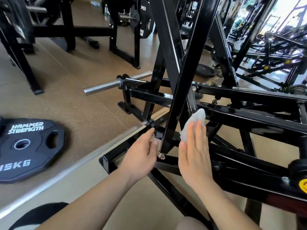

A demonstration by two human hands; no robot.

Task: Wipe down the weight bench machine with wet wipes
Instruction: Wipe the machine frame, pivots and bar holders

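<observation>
The black steel frame of the weight machine (pixel 186 67) fills the middle and right of the view, with crossing diagonal bars and a low base. My right hand (pixel 194 151) lies flat with straight fingers and presses a crumpled white wet wipe (pixel 197 117) against a diagonal bar. My left hand (pixel 141 153) is relaxed just left of the bar's lower end, fingertips close to or touching the frame near a bolt (pixel 160 155), holding nothing.
A black 15 kg plate (pixel 28 150) lies on the floor at the left. A chrome plate-loading sleeve (pixel 106 86) sticks out leftward from the frame. Other black racks (pixel 54 30) stand behind; a mirror (pixel 269 39) is at the right.
</observation>
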